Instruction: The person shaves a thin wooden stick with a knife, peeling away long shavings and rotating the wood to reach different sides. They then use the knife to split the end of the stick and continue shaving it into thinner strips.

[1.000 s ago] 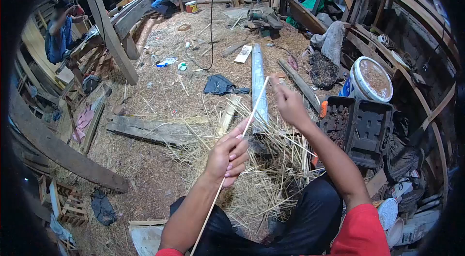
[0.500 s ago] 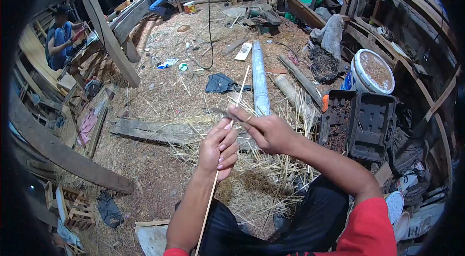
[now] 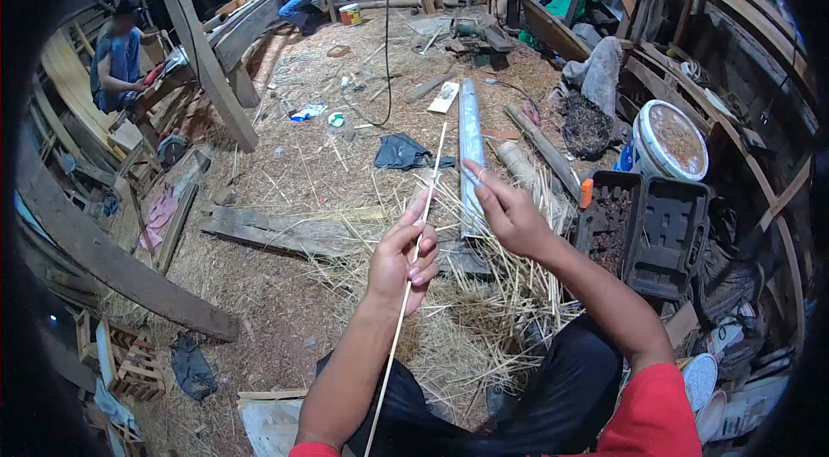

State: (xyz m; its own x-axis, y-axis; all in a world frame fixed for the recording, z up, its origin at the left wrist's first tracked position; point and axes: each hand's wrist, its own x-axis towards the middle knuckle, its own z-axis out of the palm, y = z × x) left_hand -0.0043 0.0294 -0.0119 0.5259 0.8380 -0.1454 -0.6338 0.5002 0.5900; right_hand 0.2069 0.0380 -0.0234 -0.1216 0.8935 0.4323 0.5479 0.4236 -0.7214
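Observation:
My left hand [image 3: 401, 257] is closed around a long, thin bamboo strip [image 3: 393, 353]. The strip slants from beyond my fingers down past my left forearm towards my lap. To the right of the strip, apart from it, my right hand [image 3: 515, 219] is raised with its fingers curled round a small knife. Its blade is hard to make out now; a thin dark blade showed at this hand in the earlier view. Beneath both hands lies a heap of thin bamboo strips and shavings [image 3: 471, 319].
A wooden plank [image 3: 276, 232] and a grey pole [image 3: 471, 137] lie ahead on the littered ground. An open black tool case [image 3: 665, 237] and a white bucket [image 3: 672, 142] stand at right. Two people sit at a bench [image 3: 246, 38] at far left. A slanting post [image 3: 203, 51] rises nearby.
My right hand has moved right, off the bamboo strip and away from my left hand. The left hand still grips the strip. The near-left person's arms have shifted.

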